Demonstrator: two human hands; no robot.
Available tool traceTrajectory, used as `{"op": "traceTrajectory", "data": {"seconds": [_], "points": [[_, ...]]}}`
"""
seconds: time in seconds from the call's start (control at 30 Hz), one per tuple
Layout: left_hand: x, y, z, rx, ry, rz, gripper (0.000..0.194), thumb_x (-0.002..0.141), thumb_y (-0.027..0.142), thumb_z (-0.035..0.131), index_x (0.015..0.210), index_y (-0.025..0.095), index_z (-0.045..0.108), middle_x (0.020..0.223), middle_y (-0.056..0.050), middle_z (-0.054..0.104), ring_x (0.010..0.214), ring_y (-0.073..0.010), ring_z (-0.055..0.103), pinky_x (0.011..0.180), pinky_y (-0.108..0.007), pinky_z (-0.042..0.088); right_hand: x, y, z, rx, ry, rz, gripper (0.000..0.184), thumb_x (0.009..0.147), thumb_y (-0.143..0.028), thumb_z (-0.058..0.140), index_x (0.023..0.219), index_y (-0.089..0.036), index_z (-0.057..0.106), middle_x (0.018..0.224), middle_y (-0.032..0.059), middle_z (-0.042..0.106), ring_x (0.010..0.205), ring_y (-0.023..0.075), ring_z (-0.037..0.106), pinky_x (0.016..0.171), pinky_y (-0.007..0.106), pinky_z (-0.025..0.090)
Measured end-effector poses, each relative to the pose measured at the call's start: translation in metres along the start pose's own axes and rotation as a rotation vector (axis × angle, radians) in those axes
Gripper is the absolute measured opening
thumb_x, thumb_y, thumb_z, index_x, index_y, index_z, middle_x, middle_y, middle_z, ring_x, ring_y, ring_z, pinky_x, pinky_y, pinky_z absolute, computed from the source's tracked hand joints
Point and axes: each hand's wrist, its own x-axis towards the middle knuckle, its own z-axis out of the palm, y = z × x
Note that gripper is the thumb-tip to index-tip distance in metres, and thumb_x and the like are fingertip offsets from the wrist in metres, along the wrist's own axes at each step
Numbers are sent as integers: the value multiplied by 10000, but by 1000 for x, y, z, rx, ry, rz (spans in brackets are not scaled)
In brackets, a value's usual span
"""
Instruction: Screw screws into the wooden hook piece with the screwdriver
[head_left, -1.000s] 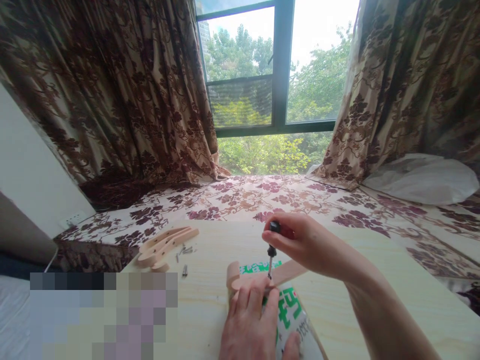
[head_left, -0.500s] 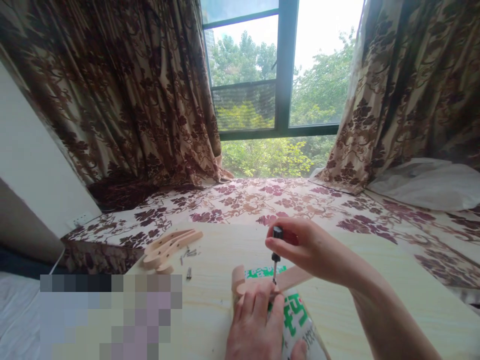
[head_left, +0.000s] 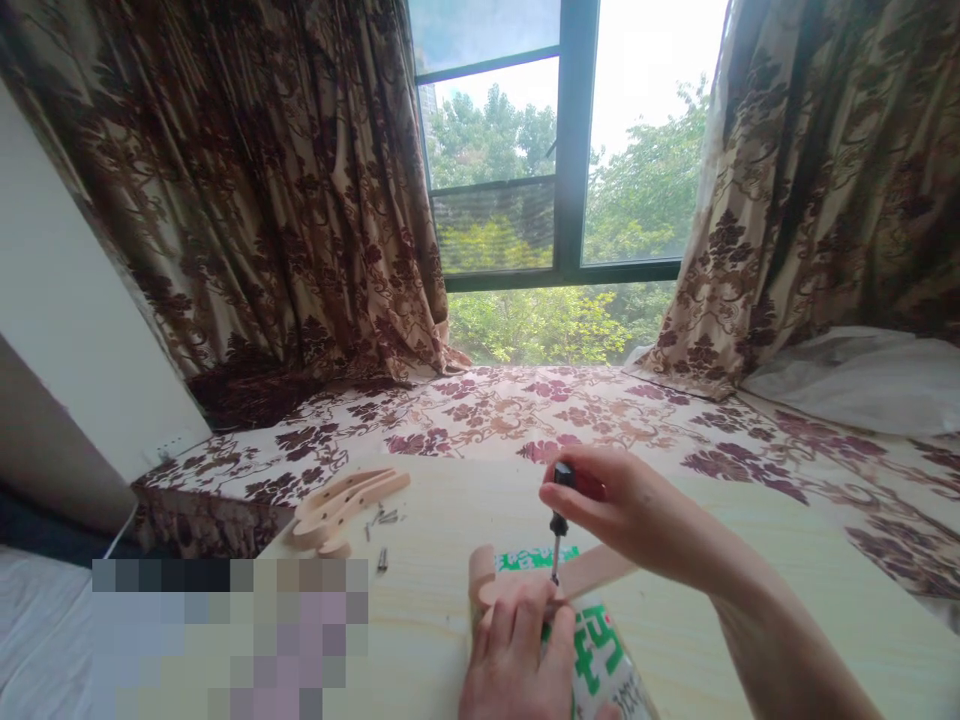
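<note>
My right hand (head_left: 600, 490) is closed around the black handle of a screwdriver (head_left: 559, 522), which stands nearly upright. Its metal shaft meets a light wooden piece (head_left: 596, 572) just beyond my left fingertips; the exact contact point is too small to make out. My left hand (head_left: 517, 655) presses down on the wood, fingers bent over it and partly hiding it. A second wooden part with a rounded end (head_left: 481, 568) stands at the left of that piece. Beneath the wood lies a white package with green print (head_left: 600, 650).
On the pale wooden tabletop (head_left: 420, 640), several curved wooden pieces with dark holes (head_left: 352, 503) lie at the back left. Several screws (head_left: 383, 558) are scattered beside them. Behind the table is a flower-patterned covered ledge (head_left: 480, 405) below a window between curtains.
The whole view has shifted slightly, so everything sits a little lower and further right. Both hands keep their places on the screwdriver and the wood.
</note>
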Motion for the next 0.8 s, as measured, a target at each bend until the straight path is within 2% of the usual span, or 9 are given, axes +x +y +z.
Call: {"op": "traceTrajectory", "data": {"seconds": [0.1, 0.37, 0.57, 0.8], "points": [[0, 0, -1, -2, -10, 1, 437, 871, 534, 497, 1189, 243, 566, 1209, -51, 594, 1105, -235, 564, 900, -342, 476, -2, -5, -1, 1, -22, -34, 230, 890, -319, 511, 700, -196, 549, 663, -12, 549, 632, 123, 466, 562, 246, 320], [0, 1, -2, -44, -38, -17, 448, 855, 532, 532, 1193, 240, 565, 1210, -62, 593, 1114, -245, 562, 891, -360, 488, 4, 1, 6, -75, 85, 32, 307, 887, -377, 503, 642, -204, 438, 575, -30, 469, 550, 113, 379, 518, 260, 270], [1, 2, -1, -29, -22, -10, 446, 874, 540, 492, 1190, 236, 571, 1200, -71, 599, 1121, -251, 561, 898, -365, 485, -3, -12, 2, -69, -28, -7, 294, 885, -355, 516, 638, -200, 476, 596, -20, 502, 586, 120, 417, 531, 257, 279], [0, -1, 2, -6, 16, 8, 436, 869, 543, 499, 1181, 248, 573, 1191, -57, 608, 1078, -241, 585, 865, -343, 498, 6, -1, 6, -110, 73, 81, 365, 881, -396, 501, 590, -203, 395, 546, -24, 463, 523, 108, 367, 499, 263, 242]]}}
